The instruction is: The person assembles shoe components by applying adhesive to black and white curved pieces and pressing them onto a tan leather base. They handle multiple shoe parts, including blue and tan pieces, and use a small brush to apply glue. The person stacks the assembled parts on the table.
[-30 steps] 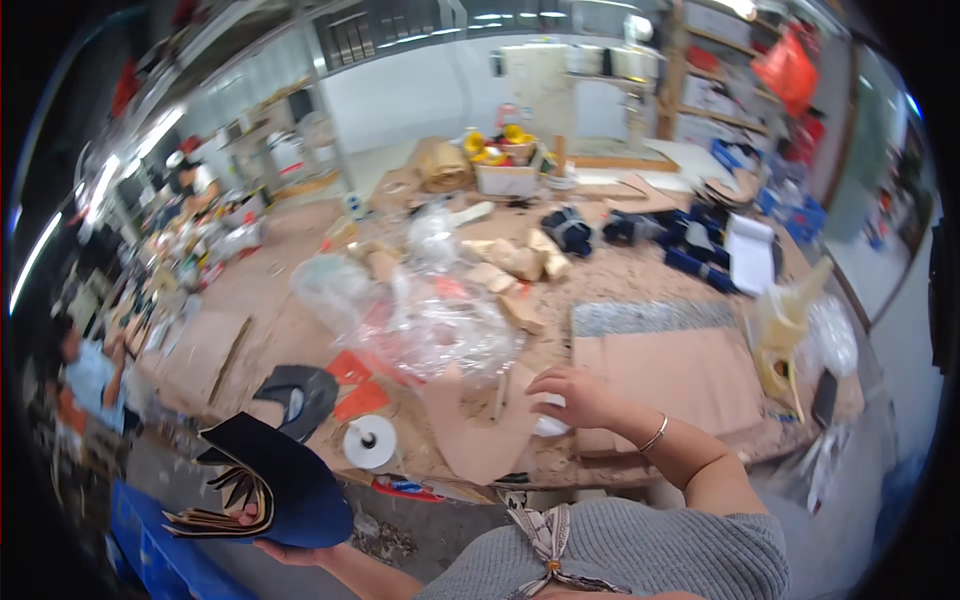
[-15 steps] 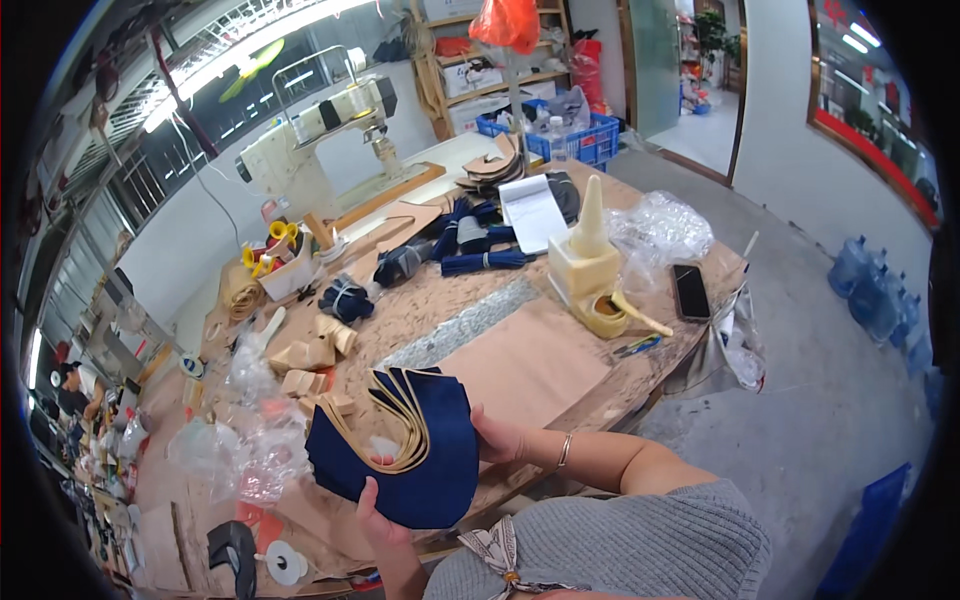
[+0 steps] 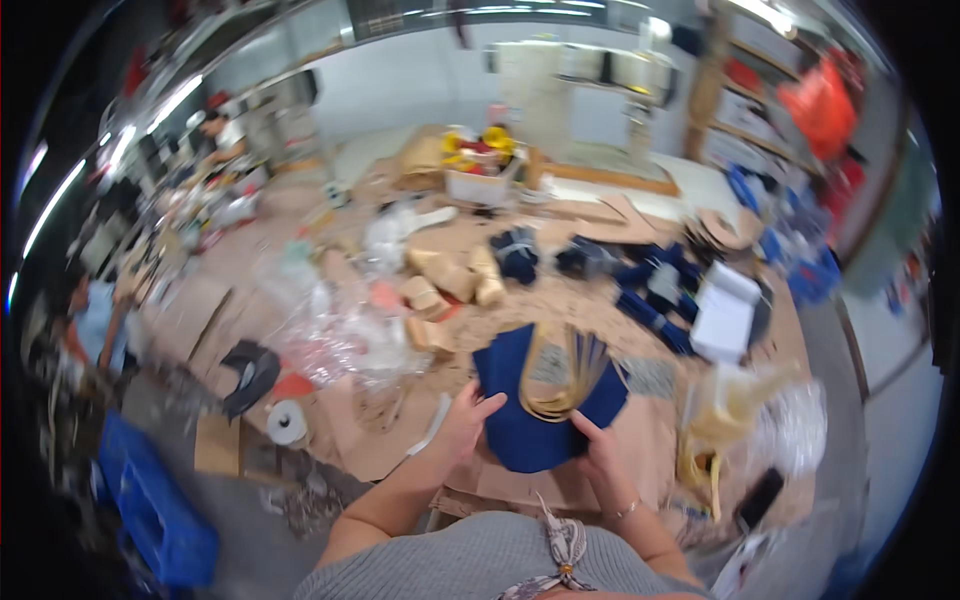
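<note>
Both hands hold a fanned stack of navy-blue U-shaped pieces (image 3: 525, 440) with tan edges, above the near side of the worktable (image 3: 380, 455). My left hand (image 3: 466, 415) is closed on the stack's left edge, thumb on top. My right hand (image 3: 600, 452) grips the lower right, its thumb near the tan inner curve; its other fingers are mostly hidden beneath. The picture is blurred by motion. Just beyond the stack lie several tan blocks (image 3: 440, 270) and a heap of clear plastic wrap (image 3: 345, 335).
Navy bundles (image 3: 655, 300) and a white notepad (image 3: 725, 312) lie at the back right. A yellowed glue container (image 3: 725, 410) and a black phone (image 3: 760, 500) are at the right. A white roll (image 3: 287, 423) sits at the left edge. Behind stands a sewing machine (image 3: 535, 100).
The view has swung to the left, so the table things appear further right. The stack is now held between both hands at its sides, and my left hand has moved to its left edge.
</note>
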Available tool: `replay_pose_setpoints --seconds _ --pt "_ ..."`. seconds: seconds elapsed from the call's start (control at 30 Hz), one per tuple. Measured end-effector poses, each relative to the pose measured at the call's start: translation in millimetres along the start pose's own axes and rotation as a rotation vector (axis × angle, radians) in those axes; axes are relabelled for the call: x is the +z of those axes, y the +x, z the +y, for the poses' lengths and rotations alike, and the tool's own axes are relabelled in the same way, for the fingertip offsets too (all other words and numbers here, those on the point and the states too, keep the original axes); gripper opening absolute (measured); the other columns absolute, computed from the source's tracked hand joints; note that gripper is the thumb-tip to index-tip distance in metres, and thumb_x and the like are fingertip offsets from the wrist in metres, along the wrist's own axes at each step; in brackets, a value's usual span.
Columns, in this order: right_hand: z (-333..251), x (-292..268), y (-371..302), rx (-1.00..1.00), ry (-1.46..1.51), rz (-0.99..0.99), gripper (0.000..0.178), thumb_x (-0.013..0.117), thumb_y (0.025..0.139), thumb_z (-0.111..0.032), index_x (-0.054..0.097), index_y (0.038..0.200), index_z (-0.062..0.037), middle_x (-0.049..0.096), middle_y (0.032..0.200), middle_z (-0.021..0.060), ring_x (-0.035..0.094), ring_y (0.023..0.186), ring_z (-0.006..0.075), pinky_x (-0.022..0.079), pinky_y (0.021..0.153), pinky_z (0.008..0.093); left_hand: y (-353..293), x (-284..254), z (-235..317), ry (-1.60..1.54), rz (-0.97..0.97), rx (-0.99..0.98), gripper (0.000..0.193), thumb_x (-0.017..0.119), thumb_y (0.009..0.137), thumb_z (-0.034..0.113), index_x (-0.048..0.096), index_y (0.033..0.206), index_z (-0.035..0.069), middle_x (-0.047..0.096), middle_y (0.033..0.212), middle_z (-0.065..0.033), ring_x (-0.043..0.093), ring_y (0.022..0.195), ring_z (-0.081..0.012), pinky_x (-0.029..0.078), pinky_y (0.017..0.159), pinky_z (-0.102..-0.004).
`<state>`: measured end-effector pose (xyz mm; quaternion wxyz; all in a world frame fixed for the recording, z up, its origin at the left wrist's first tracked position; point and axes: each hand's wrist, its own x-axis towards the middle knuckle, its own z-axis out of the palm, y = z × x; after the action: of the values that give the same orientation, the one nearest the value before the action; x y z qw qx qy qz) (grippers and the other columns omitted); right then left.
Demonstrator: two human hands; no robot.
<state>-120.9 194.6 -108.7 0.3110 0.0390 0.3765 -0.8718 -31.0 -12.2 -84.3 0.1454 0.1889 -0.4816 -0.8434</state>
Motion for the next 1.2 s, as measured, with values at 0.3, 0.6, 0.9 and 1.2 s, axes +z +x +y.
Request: replay_pose_setpoints --seconds 0.3,0.6,0.9,1.2 --pt "12.6 2.1 62.4 -0.162 -0.263 0.25 0.056 0.071 0.08 -0.001 0.047 0.131 0.0041 0.057 0.126 0.011 0.057 0.112 0.0219 0.045 0.098 0.0351 89.4 -126.9 225.9 0.267 0.113 0.327 0.026 0.058 0.091 0.006 0.058 0.116 0.001 0.063 0.108 -0.0066 0.058 0.107 -0.0146 0.045 0.095 -0.0271" --pt "18.6 47.1 55.4 -0.35 -0.738 0.619 0.048 0.064 0.09 -0.024 0.052 0.124 0.0084 0.059 0.122 0.0136 0.059 0.104 0.0204 0.047 0.09 0.032 289.8 -355.9 352.4 0.731 0.545 0.204 0.028 0.066 0.083 0.015 0.065 0.106 0.0 0.066 0.099 -0.0053 0.062 0.087 -0.0141 0.049 0.076 -0.0271" --pt "26.3 21.0 69.5 -0.317 -0.745 0.699 0.054 0.061 0.092 -0.032 0.049 0.128 0.0063 0.06 0.12 0.0129 0.06 0.102 0.0214 0.047 0.09 0.0324 443.7 -441.0 357.5 1.377 0.67 0.113 0.038 0.06 0.076 0.02 0.066 0.113 0.009 0.064 0.111 -0.0173 0.062 0.101 -0.0309 0.046 0.091 -0.0391" --pt "25.9 -2.9 62.0 -0.236 -0.654 0.758 0.05 0.054 0.096 -0.033 0.051 0.124 0.0076 0.061 0.116 0.0141 0.061 0.1 0.0227 0.049 0.088 0.0334 529.7 -416.3 350.8 1.638 0.783 -0.062 0.049 0.055 0.084 0.021 0.053 0.133 0.019 0.032 0.15 -0.0096 0.034 0.135 -0.035 0.024 0.112 -0.0489"
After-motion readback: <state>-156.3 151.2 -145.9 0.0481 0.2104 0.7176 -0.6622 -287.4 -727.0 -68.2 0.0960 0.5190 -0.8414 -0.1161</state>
